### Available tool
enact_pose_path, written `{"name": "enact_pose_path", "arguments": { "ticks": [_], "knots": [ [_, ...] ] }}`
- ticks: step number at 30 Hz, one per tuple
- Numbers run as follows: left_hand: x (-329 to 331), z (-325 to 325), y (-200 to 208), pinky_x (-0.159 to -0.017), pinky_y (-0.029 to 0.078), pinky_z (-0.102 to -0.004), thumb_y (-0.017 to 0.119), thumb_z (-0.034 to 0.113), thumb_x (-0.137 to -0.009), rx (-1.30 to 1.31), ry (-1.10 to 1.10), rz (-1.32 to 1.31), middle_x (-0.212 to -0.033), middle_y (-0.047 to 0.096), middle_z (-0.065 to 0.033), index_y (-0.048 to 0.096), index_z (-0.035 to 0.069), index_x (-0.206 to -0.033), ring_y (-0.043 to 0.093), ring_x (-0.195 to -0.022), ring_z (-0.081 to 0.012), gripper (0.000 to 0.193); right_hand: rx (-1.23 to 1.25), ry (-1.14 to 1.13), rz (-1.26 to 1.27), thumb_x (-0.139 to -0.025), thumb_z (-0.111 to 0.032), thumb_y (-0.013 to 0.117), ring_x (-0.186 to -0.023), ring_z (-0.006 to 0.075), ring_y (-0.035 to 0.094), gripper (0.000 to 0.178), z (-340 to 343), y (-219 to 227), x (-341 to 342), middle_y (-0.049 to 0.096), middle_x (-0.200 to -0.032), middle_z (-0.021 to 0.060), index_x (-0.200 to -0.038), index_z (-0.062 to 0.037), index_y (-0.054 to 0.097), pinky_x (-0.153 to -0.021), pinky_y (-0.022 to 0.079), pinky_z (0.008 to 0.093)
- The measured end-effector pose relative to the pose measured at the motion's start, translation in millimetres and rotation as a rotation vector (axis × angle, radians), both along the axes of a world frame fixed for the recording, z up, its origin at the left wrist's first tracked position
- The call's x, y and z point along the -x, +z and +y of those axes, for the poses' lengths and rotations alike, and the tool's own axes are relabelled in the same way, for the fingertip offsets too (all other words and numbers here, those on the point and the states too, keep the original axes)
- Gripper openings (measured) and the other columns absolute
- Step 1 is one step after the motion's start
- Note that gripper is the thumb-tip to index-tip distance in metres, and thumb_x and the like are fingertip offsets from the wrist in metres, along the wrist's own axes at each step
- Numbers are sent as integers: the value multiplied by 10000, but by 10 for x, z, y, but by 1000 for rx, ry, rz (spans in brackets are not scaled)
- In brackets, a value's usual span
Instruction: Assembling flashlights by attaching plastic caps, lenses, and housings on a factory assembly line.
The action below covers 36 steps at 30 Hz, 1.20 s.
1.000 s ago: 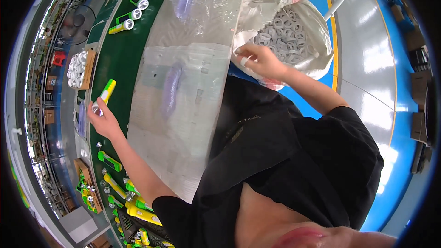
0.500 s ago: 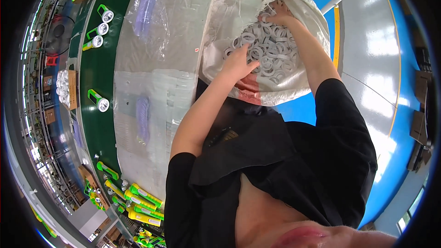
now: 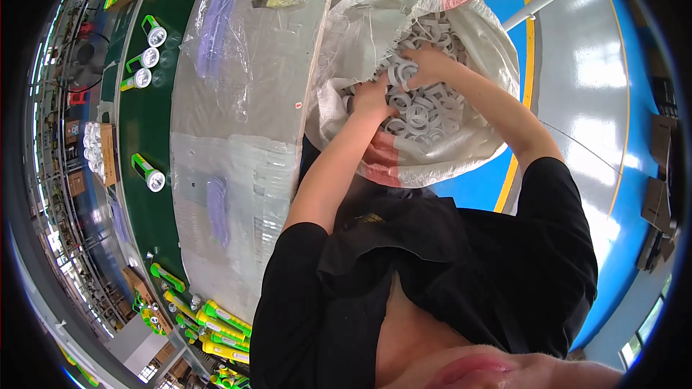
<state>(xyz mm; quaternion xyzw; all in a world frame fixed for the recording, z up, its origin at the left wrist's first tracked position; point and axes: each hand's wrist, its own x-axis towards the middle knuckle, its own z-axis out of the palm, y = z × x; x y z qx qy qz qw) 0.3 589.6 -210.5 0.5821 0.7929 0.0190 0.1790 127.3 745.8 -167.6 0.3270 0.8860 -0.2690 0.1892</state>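
Both hands are inside the white woven plastic sack [image 3: 461, 151], w/ grey plastic rings [image 3: 425, 112] in it. The left hand [image 3: 373, 97] presses on the rings, grip not clear. The right hand [image 3: 425, 65] has fingers closed on one ring.

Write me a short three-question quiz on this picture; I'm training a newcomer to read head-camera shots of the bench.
1. True or false: both hands are inside the white woven sack.
2. What fills the sack? A) grey rings B) green torches C) cardboard boxes
3. What lies on the green belt to the person's left?

Key
1. True: the left hand and the right hand are both down in it.
2. A: grey rings, and each hand is among them.
3. Green torches, lying apart from one another, each with a round reflector head.
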Motion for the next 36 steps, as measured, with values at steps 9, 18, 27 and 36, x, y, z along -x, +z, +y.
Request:
{"name": "enact_pose_path", "arguments": {
  "ticks": [9,18,27,36],
  "knots": [
    [91,79,63,-922,513,-429,863,384,-530,265,-17,-129,-1157,622,-186,423,219,-1370,611,-1084,-372,962,234,69,72,-495,-424,863,-981,300,645,1058,173,-206,36,604,-1195,175,-1432,-180,436,-621,571,412],
    [118,28,109,-927,512,-434,837,350,-563,220,107,-349,-1166,623,-184,528,197,-1274,600,-1108,-360,790,606,58,-66,-555,-308,858,-1017,254,617,927,-114,-40,234,630,-1159,136,-1366,-101,460,-817,519,378],
    [-25,-272,-223,-973,470,-457,786,298,-636,-118,71,-321,-1209,502,-288,501,256,-1340,544,-1111,-461,760,892,-238,179,-616,-183,847,-920,197,630,949,-281,-355,-35,624,-1146,98,-1444,-110,390,-749,518,317],
    [-83,-302,-75,-1012,434,-476,818,314,-573,12,66,-401,-1248,495,-282,540,232,-1310,483,-1180,-474,792,928,-370,95,-609,-255,846,-1018,232,591,1097,-365,-387,-127,534,-1294,113,-1522,-123,254,-742,512,369]
  ]
}}
